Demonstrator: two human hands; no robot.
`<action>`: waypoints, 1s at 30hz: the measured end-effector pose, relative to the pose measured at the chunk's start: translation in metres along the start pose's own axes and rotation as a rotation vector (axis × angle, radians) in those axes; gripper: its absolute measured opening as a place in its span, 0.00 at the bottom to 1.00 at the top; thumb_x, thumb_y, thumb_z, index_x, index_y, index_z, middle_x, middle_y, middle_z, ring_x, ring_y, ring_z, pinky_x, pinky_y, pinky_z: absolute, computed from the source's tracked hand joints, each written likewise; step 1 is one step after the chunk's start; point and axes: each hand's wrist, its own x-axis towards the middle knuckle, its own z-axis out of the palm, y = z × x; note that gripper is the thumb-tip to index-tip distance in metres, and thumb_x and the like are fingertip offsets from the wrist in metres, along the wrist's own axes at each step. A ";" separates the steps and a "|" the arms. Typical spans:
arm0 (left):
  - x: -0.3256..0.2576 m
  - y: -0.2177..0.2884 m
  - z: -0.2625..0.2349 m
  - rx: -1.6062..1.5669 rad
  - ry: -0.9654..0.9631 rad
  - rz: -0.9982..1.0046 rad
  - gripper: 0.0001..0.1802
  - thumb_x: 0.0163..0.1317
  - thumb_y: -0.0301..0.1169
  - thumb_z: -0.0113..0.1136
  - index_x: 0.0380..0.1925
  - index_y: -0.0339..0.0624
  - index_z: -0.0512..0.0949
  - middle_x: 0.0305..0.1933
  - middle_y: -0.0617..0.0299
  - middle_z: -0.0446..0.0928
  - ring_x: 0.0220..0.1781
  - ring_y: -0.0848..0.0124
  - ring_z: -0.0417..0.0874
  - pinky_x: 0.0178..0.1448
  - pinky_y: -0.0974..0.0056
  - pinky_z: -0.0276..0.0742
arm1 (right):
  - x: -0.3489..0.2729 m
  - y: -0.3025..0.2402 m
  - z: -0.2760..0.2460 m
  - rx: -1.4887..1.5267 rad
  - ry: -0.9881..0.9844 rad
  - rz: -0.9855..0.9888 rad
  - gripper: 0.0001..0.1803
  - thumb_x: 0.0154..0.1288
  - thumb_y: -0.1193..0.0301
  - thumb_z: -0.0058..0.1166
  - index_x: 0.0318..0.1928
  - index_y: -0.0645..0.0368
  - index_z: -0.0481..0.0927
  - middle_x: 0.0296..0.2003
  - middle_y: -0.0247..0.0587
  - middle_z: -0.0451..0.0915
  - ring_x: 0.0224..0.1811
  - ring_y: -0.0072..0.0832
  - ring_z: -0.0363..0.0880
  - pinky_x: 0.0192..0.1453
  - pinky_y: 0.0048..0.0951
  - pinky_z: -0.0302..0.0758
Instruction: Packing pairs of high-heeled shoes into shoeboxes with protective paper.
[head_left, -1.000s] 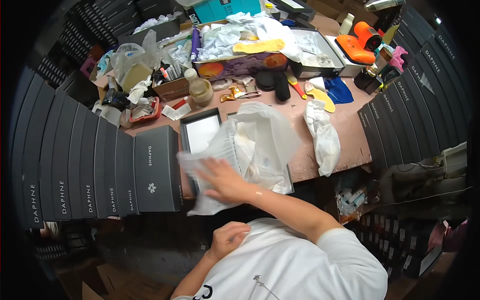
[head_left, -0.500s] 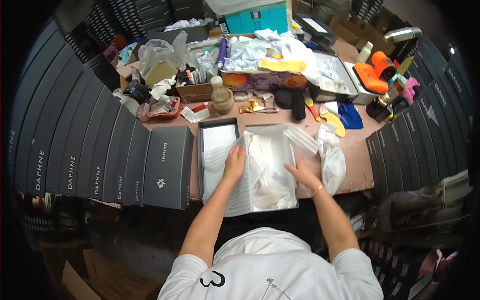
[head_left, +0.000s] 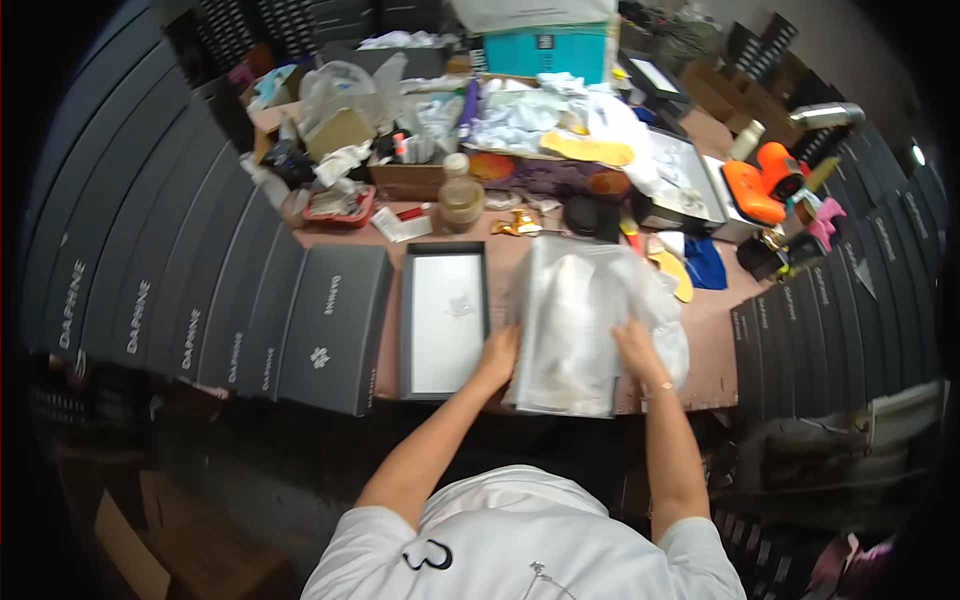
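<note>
A grey shoe box point(head_left: 517, 390) stands in front of me with its top off. Across its contents lies a translucent white wrapping sheet point(head_left: 578, 330), and a pale bundle shows faintly through it; I cannot make out what it is. My left hand point(head_left: 500, 356) grips the box's left side, with the fingers partly hidden. At the opposite side, my right hand point(head_left: 637, 348) is closed on the box and the sheet's edge. Beside the box on the left lies its grey lid point(head_left: 445, 325), white inside facing up.
A closed dark grey shoe box point(head_left: 335, 330) and a row of boxes point(head_left: 150, 230) line the left; more boxes point(head_left: 850, 310) stand right. Crumpled white paper point(head_left: 668, 340) lies by my right hand. Behind are a glue jar point(head_left: 461, 200), yellow insoles point(head_left: 588, 150) and an orange tool point(head_left: 752, 192).
The sheet, which hung over the lid on the left, now covers the box's contents. The box has moved right, apart from the lid, and my hands have come onto its sides.
</note>
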 end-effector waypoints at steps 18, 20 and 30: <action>-0.112 0.055 -0.039 -0.251 0.252 0.622 0.65 0.48 0.60 0.68 0.73 0.42 0.39 0.74 0.39 0.44 0.76 0.48 0.49 0.69 0.48 0.62 | -0.027 -0.146 -0.011 -0.116 -0.127 -0.446 0.40 0.56 0.73 0.52 0.70 0.62 0.54 0.31 0.49 0.80 0.29 0.44 0.81 0.32 0.46 0.76; -0.096 0.077 -0.040 -0.734 0.155 0.446 0.50 0.54 0.51 0.68 0.70 0.44 0.52 0.68 0.49 0.60 0.69 0.57 0.63 0.67 0.53 0.66 | -0.039 -0.166 -0.029 -0.293 -0.165 -0.784 0.38 0.58 0.74 0.51 0.69 0.58 0.56 0.32 0.44 0.79 0.29 0.41 0.81 0.30 0.42 0.76; -0.050 0.044 -0.046 -1.456 0.127 0.156 0.26 0.59 0.46 0.46 0.52 0.43 0.75 0.53 0.56 0.78 0.55 0.55 0.78 0.63 0.49 0.71 | -0.112 -0.168 0.071 0.068 -0.018 -0.938 0.09 0.54 0.72 0.51 0.37 0.56 0.76 0.39 0.39 0.76 0.34 0.35 0.75 0.44 0.32 0.71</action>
